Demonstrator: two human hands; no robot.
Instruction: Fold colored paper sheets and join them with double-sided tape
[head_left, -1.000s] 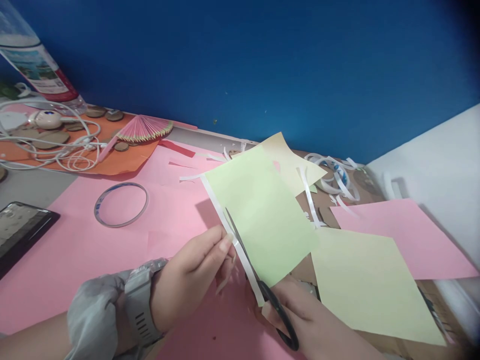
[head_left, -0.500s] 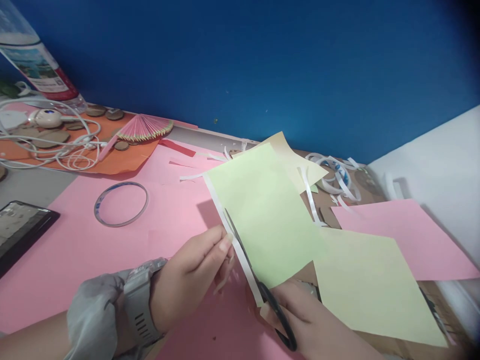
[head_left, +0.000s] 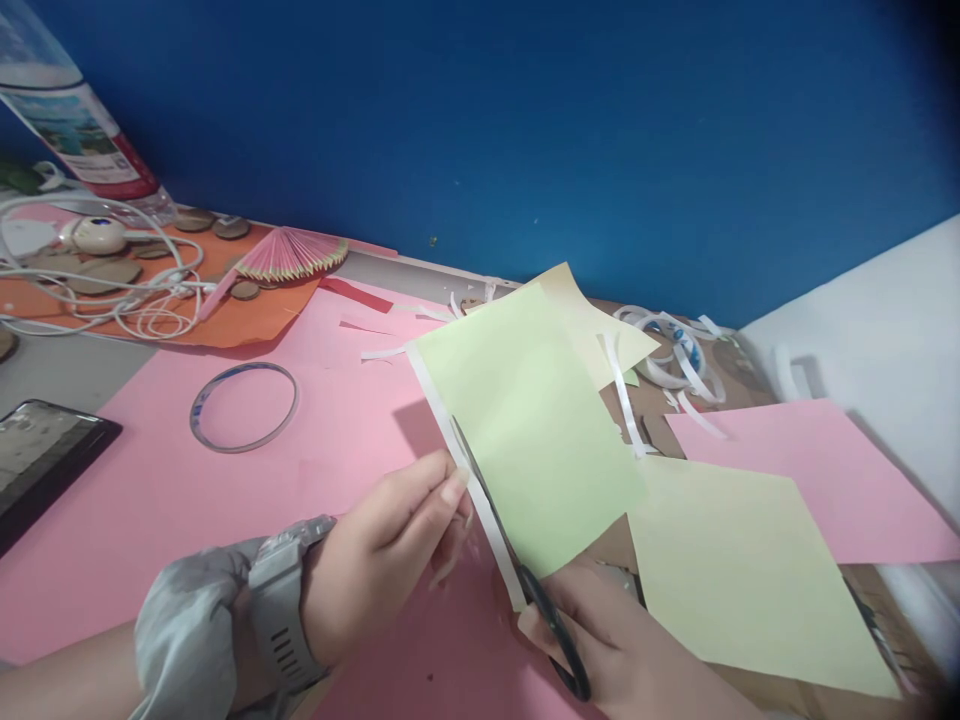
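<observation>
A light green sheet of paper [head_left: 540, 420] is held tilted above the pink paper, with a white strip of tape [head_left: 496, 545] along its left edge. My left hand [head_left: 394, 535] pinches that taped edge between thumb and fingers. The black-handled scissors [head_left: 559, 632] are in my right hand [head_left: 622, 640], fingers around the handles. Their dark blade lies over the green sheet, just inside the white strip and close to my left fingertips. The other blade is hidden, and I cannot tell whether it is under the sheet.
Pink paper [head_left: 187, 520] covers much of the desk, with a tape ring [head_left: 196, 415] on it. A phone [head_left: 52, 470] and tangled earphones [head_left: 161, 290] lie left, near a bottle [head_left: 97, 140] and a folded pink fan [head_left: 289, 255]. More sheets [head_left: 750, 570] and tape rolls [head_left: 679, 355] are right.
Both hands, the sheet and the scissors hold almost the same position. The whole view has shifted very slightly.
</observation>
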